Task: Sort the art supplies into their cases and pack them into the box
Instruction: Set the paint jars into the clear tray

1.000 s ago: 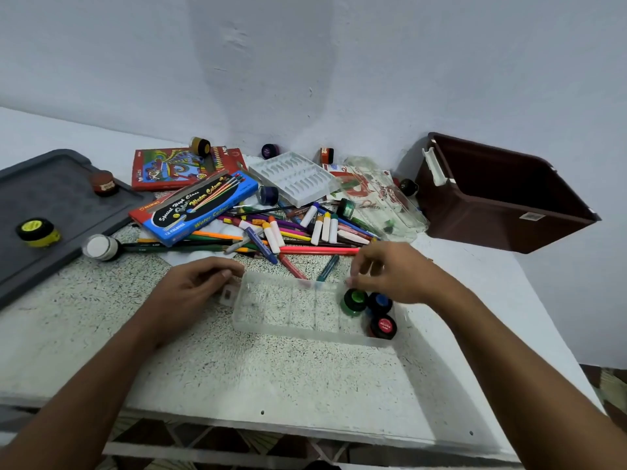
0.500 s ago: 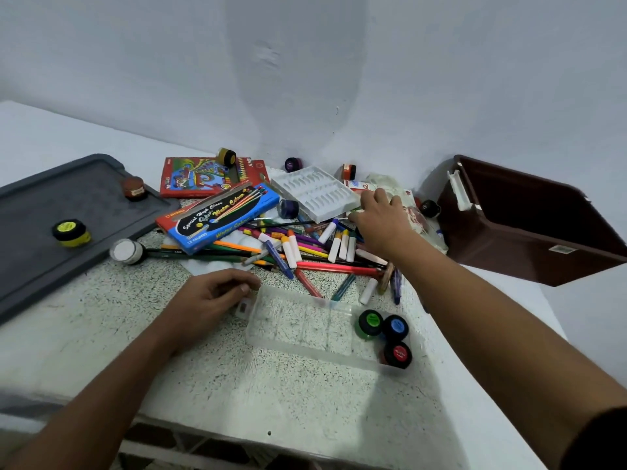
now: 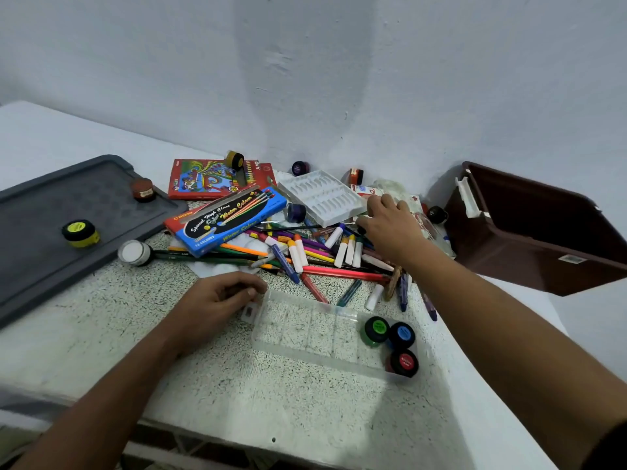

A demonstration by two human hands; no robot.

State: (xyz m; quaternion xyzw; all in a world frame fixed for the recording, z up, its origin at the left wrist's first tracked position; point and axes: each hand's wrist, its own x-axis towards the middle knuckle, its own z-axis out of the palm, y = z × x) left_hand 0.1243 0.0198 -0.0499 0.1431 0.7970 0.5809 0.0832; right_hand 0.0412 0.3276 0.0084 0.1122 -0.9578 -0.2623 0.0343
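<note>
Clear case (image 3: 305,329), three paint pots (image 3: 390,344) inside, was held at its left end by left hand (image 3: 217,303)'s curled grip; right hand (image 3: 390,225) reached over marker pile (image 3: 315,252), grip state indeterminable.

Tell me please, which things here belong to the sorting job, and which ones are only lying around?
Belong to the job:
clear case with green, blue and red paint pots
loose paint pots, such as the yellow one
pile of markers and pencils
blue watercolour box
white insert tray
brown box

Only lying around:
grey lid
speckled table
</note>
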